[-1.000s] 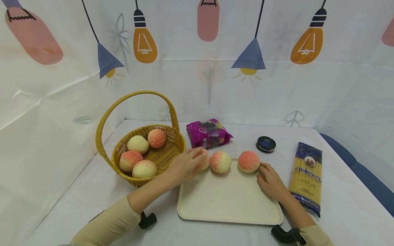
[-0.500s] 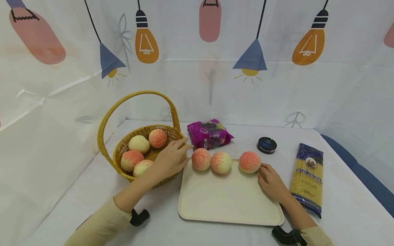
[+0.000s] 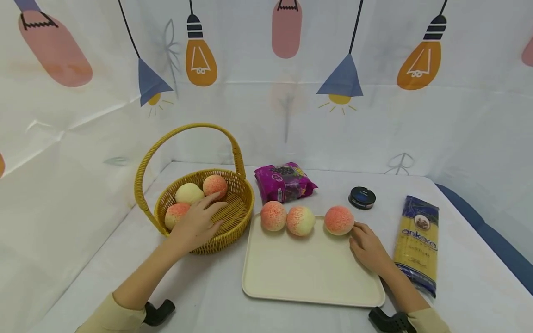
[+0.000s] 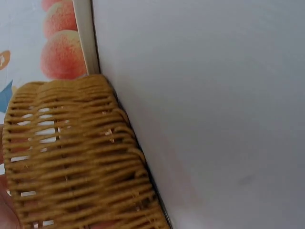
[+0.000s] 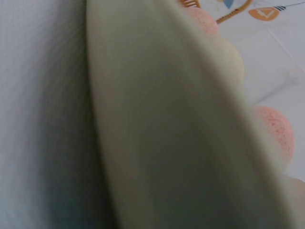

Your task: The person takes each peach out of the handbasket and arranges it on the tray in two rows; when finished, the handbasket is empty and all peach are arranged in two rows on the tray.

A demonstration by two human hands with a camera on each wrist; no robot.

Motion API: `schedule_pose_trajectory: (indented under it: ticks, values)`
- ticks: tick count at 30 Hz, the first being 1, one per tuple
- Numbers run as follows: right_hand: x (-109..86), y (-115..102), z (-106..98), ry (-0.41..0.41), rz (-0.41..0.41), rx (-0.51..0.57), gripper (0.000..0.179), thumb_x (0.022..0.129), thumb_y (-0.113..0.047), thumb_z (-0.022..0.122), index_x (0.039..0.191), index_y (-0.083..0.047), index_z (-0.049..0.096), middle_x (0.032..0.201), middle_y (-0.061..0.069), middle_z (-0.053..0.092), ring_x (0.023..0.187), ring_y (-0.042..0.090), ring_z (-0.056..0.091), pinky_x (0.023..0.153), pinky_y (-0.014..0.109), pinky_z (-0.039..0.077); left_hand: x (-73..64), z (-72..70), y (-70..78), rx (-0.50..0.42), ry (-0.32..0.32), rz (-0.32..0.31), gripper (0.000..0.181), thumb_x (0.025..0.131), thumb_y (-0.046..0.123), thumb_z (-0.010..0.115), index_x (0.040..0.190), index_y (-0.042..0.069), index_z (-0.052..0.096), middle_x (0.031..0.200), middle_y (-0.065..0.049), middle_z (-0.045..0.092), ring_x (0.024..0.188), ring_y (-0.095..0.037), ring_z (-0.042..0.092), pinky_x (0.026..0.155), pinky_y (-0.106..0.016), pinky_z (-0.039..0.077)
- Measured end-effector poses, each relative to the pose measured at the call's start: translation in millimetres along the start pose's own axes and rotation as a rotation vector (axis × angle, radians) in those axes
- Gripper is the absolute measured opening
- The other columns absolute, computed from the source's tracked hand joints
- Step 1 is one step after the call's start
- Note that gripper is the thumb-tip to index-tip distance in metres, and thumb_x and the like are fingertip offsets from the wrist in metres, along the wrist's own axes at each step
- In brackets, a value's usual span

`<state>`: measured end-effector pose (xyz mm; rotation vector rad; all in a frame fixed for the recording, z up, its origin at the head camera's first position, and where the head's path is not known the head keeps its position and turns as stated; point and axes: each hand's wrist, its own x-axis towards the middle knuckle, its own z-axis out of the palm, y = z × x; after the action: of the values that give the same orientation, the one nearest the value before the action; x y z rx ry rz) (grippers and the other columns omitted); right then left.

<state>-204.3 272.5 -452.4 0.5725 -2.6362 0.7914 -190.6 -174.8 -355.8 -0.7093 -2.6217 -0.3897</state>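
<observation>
Peach (image 3: 273,216), pink, round, seems placed: let go at flat cream tray's (image 3: 308,270) far-left corner. Your left hand (image 3: 195,227), now over yellow wicker basket (image 3: 235,212), and right hand (image 3: 368,248) look loose, empty.

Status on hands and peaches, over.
Left hand over basket. Right hand at right edge of tray, beside a peach. Three peaches on tray, three visible in basket. Purple bag behind, apparently not in the way.

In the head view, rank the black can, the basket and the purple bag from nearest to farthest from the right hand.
1. Black can, beyond the right hand.
2. Purple bag, behind the tray.
3. Basket, left of the tray.
</observation>
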Motion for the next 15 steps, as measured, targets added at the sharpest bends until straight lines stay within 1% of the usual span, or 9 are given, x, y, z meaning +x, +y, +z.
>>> schedule_pose_trajectory:
  ticks: [3,5,8,10,12,15]
  values:
    - [-0.4,-1,0,-0.005,0.006,0.007,0.036,0.084,0.001,0.054,0.118,0.014,0.051,0.12,0.026,0.048,0.112,0.042,0.044,0.091,0.055,0.035,-9.3,-6.0,-4.6,0.011,-0.008,-0.013,0.039,0.08,0.012,0.067,0.118,0.009,0.058,0.133,-0.018,0.044,0.111,-0.042,0.047,0.075,-0.049,0.049]
    - [-0.9,-2,0,-0.006,0.004,0.011,0.036,0.084,0.001,0.054,0.118,0.014,0.051,0.119,0.026,0.048,0.111,0.043,0.045,0.091,0.055,0.035,-16.2,-9.3,-7.8,0.038,-0.015,-0.015,0.039,0.079,0.013,0.068,0.117,0.009,0.059,0.132,-0.018,0.045,0.112,-0.042,0.047,0.07,-0.05,0.05]
    - [-1.6,-2,0,-0.004,-0.002,0.013,0.036,0.083,0.001,0.054,0.117,0.014,0.052,0.118,0.026,0.049,0.111,0.043,0.045,0.091,0.055,0.035,-25.4,-13.0,-12.5,0.073,-0.026,-0.015,0.04,0.078,0.014,0.069,0.116,0.009,0.06,0.131,-0.019,0.046,0.107,-0.041,0.051,0.063,-0.049,0.05]
    - [-1.7,-2,0,0.004,-0.009,0.01,0.036,0.083,0.001,0.055,0.117,0.014,0.052,0.118,0.027,0.049,0.11,0.043,0.045,0.09,0.055,0.036,-29.6,-15.2,-14.7,0.064,-0.036,-0.018,0.04,0.077,0.014,0.07,0.116,0.009,0.059,0.13,-0.02,0.046,0.103,-0.041,0.054,0.062,-0.049,0.049]
    - [-1.5,-2,-1,0.009,-0.012,0.006,0.036,0.082,0.002,0.055,0.116,0.014,0.052,0.118,0.026,0.049,0.11,0.043,0.045,0.09,0.055,0.036,-31.9,-17.0,-15.9,0.037,-0.044,-0.023,0.039,0.078,0.012,0.069,0.116,0.008,0.058,0.13,-0.021,0.046,0.1,-0.043,0.055,0.064,-0.049,0.049]
    - [-0.9,-1,-1,0.013,-0.014,0.003,0.036,0.082,0.002,0.055,0.116,0.014,0.052,0.118,0.026,0.049,0.111,0.042,0.045,0.091,0.055,0.035,-32.7,-19.6,-16.1,-0.005,-0.059,-0.029,0.039,0.079,0.011,0.068,0.116,0.008,0.058,0.129,-0.021,0.046,0.101,-0.044,0.054,0.073,-0.054,0.046]
